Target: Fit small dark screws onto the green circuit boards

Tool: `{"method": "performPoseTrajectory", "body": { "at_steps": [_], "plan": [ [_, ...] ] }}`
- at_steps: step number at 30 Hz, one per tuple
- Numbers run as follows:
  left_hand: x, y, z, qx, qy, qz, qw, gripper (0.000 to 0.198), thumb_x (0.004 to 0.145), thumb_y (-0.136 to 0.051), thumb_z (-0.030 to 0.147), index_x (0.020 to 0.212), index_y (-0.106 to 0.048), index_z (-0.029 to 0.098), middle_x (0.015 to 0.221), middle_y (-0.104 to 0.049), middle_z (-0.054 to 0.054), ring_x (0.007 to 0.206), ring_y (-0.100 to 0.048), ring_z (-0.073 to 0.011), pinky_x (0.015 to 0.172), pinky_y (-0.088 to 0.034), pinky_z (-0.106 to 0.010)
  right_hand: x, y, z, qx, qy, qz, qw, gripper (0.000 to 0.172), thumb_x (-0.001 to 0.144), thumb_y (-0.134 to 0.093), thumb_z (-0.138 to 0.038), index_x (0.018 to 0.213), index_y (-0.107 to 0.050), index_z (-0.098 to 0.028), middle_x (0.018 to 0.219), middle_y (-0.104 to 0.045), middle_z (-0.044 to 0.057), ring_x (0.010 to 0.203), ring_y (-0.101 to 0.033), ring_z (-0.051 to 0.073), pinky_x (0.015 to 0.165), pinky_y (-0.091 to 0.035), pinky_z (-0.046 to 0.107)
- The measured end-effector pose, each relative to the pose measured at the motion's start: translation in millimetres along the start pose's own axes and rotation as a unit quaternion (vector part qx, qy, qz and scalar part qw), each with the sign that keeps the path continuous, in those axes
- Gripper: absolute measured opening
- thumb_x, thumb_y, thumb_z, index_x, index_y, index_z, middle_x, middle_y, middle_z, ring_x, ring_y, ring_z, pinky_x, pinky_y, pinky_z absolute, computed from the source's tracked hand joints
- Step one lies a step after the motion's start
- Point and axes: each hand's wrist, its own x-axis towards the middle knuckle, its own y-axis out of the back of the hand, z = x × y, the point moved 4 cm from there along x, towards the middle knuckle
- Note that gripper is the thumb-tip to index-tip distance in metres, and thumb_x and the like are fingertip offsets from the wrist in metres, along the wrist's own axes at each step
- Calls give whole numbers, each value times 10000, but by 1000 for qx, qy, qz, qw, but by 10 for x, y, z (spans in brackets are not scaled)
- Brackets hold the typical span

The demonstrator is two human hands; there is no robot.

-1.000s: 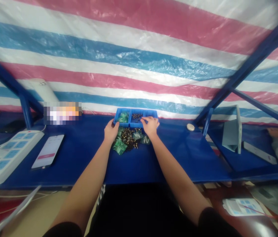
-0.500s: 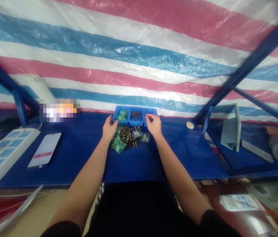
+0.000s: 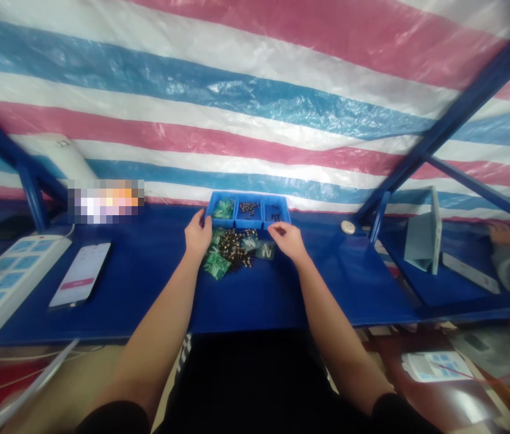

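Note:
A blue plastic tray (image 3: 248, 210) with three compartments stands at the back of the bench. Green packets fill its left compartment, small brass parts lie in the middle one, and a few dark parts lie in the right one. In front of it lies a loose pile of brass connectors and green packets (image 3: 232, 253). My left hand (image 3: 198, 235) is bunched beside the tray's left corner, and I cannot tell whether it holds anything. My right hand (image 3: 287, 240) is just in front of the tray's right compartment, its fingertips pinched on a small dark part (image 3: 277, 230).
The blue bench (image 3: 146, 289) carries a white power strip (image 3: 11, 277) and a phone (image 3: 79, 275) to the left. A pale blue folder (image 3: 423, 232) stands at the right, beyond a blue steel strut (image 3: 379, 217). A co-worker's hand (image 3: 506, 234) shows at far right. A striped tarp (image 3: 255, 90) hangs behind.
My right hand has drawn back from the tray toward the pile, and dark parts now show in the right compartment. The view has shifted slightly.

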Motion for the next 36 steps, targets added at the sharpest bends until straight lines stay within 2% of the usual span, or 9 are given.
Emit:
{"method": "performPoseTrajectory", "body": {
  "at_steps": [6,8,10,14,18,23,27,32,36],
  "plan": [
    [-267,99,432,34,-178,65,981,302,929,-457,263,1142,-642,156,1162,-647,-105,1161,-551,-235,1068,-387,-383,-68,-128,33,-64,57,-118,989,281,810,-666,-395,1008,-729,-206,944,-694,68,830,-626,193,802,-506,341],
    [-384,35,548,28,-222,24,974,267,931,-453,250,1093,-655,182,1098,-661,-87,1104,-570,-226,1026,-419,-379,-82,-145,49,-82,67,-133,985,370,787,-692,-459,1056,-721,-207,1009,-672,91,926,-612,220,851,-496,373],
    [-504,-86,643,21,-274,-62,959,246,931,-461,248,1066,-662,204,1036,-677,-67,1031,-596,-214,970,-454,-365,-82,-141,63,-95,70,-138,983,436,773,-695,-516,1080,-714,-208,1039,-660,103,1000,-591,245,901,-476,408],
    [-655,-257,715,34,-330,-145,932,251,932,-462,246,1072,-668,210,969,-689,-69,956,-606,-221,908,-474,-384,-78,-143,49,-73,70,-166,981,418,833,-621,-539,1092,-707,-222,1009,-683,77,952,-612,224,889,-475,387],
    [-693,-320,711,58,-347,-182,918,256,934,-457,246,1064,-674,210,1002,-703,-71,949,-614,-231,907,-465,-412,-93,-163,-14,-74,85,-162,980,563,722,-740,-546,1204,-654,-267,1101,-670,73,1002,-603,249,917,-452,414],
    [-717,-327,720,65,-348,-215,910,252,940,-456,272,1058,-672,216,1009,-713,-60,927,-629,-223,890,-462,-406,-116,-212,-81,-72,131,-166,975,257,779,-735,-410,1000,-735,-279,1055,-681,56,1008,-608,223,971,-403,417],
    [-727,-333,715,78,-345,-234,906,263,940,-451,291,1073,-669,229,999,-717,-60,915,-639,-224,870,-462,-400,-118,-229,-74,-75,135,-174,973,284,730,-777,-359,997,-726,-276,1004,-697,47,1015,-604,234,963,-394,427],
    [-719,-347,688,89,-344,-253,900,242,919,-482,268,1070,-670,246,976,-723,-45,909,-640,-223,870,-454,-401,-122,-216,-80,-90,126,-151,976,193,800,-692,-286,989,-729,-297,972,-704,37,1002,-587,234,942,-389,433],
    [-716,-349,677,96,-343,-255,899,241,911,-488,258,1070,-669,246,989,-724,-44,910,-633,-229,840,-456,-402,-127,-217,-88,-92,120,-149,977,224,776,-704,-264,998,-730,-291,987,-707,42,1022,-569,253,942,-384,440]
  ]
}}
